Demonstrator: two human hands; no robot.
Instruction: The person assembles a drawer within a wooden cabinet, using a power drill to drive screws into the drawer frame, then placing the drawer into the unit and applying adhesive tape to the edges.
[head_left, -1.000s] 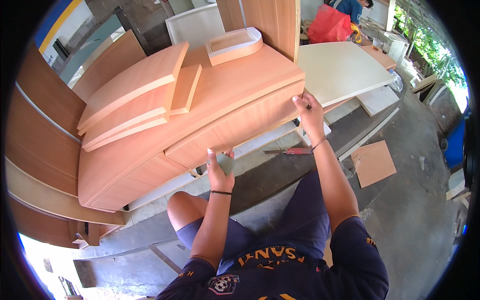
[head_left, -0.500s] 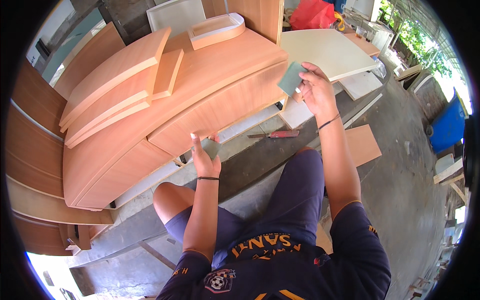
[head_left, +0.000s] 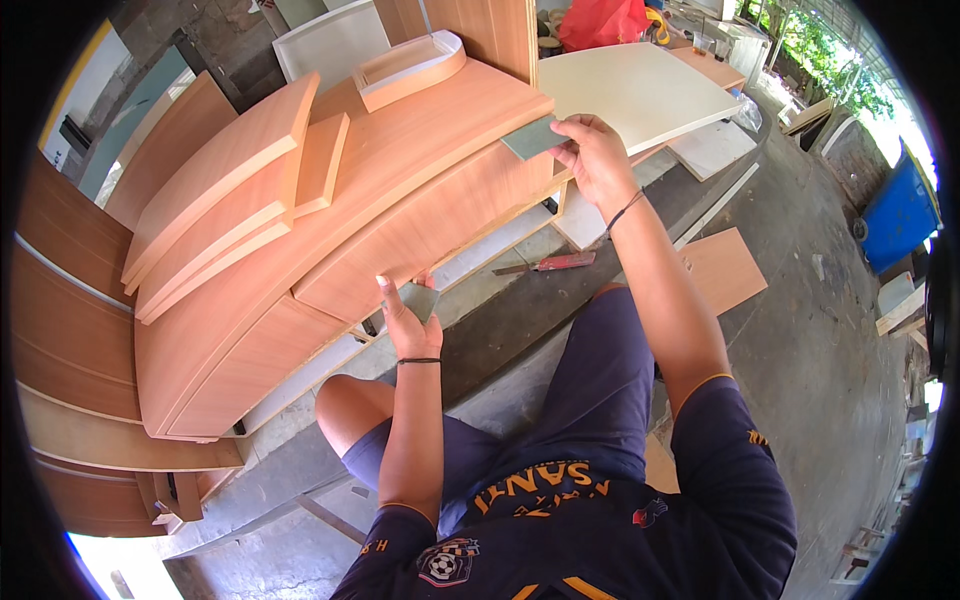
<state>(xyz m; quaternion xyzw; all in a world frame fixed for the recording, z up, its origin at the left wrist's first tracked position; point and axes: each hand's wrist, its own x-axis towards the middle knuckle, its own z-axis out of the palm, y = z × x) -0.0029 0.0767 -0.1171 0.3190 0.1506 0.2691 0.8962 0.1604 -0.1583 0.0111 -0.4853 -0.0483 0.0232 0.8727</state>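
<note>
My right hand (head_left: 597, 158) pinches a thin grey-green rectangular sheet (head_left: 530, 138), possibly sandpaper. The sheet lies against the top front edge of a curved wood-grain cabinet (head_left: 400, 150), near its right end. Lower down, my left hand (head_left: 408, 325) is closed on a similar grey-green piece (head_left: 420, 300), partly hidden by the palm and thumb. That hand is at the lower edge of the long curved drawer front (head_left: 420, 225); its fingertips are mostly hidden. Both wrists wear dark bands.
Curved wood panels (head_left: 220, 180) are stacked on the cabinet's left, with a small round-ended tray (head_left: 420, 70) behind. A red-handled knife (head_left: 565, 262) lies on the ledge beyond my knees. To the right are a cream board (head_left: 640, 95), a wood panel (head_left: 725, 272) and a blue barrel (head_left: 900, 215).
My right hand has moved left and slightly down, bringing its sheet from above the cabinet's right end onto the edge. The sheet now lies flatter. My left hand stays nearly in place.
</note>
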